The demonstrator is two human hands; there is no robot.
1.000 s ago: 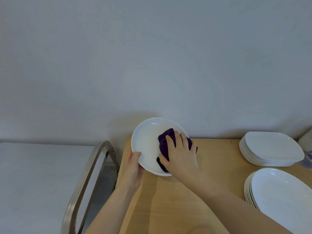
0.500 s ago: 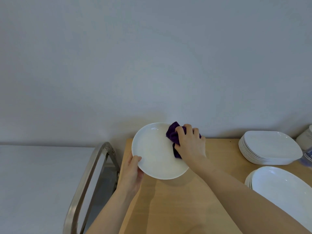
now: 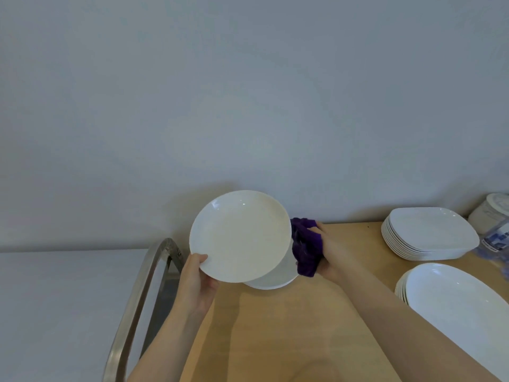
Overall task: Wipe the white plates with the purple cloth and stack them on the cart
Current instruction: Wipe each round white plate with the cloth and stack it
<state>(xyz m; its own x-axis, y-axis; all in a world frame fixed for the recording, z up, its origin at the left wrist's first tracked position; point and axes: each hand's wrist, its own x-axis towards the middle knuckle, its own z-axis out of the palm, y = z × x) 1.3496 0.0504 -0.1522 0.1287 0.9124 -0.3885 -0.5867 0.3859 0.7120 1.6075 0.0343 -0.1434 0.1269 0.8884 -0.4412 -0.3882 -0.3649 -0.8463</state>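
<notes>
One hand carries the whole load right now, so most of the risk sits there. Left to right: the steel cart handle (image 3: 143, 293) runs up the left edge just beside the wooden table (image 3: 275, 340); the cart's shelf isn't in view, so I can't tell what's stacked on it. Left hand (image 3: 197, 285) pinches the round white plate (image 3: 239, 235) at its lower-left rim, thumb on top, fingers hidden underneath. The plate is raised and tilted toward the camera, with everything else overhanging. A glazed rim held at a single edge point could slip or rotate out if the wrist swings fast toward the cart, and the handle lies right in that path, so a rim strike is likely if the plate isn't lifted clear. Under the plate's right edge sits another round white plate or small stack (image 3: 275, 279) on the table; dropping the held one would chip both. Right hand (image 3: 330, 252) is curled around the bunched purple cloth (image 3: 305, 246), just beside the plate's right rim, apparently off its face. Trailing cloth could snag that lower plate. Far right, the square plate stack (image 3: 429, 232) and oval plate stack (image 3: 454, 296) sit near the forearm; an elbow sweep could shove them
</notes>
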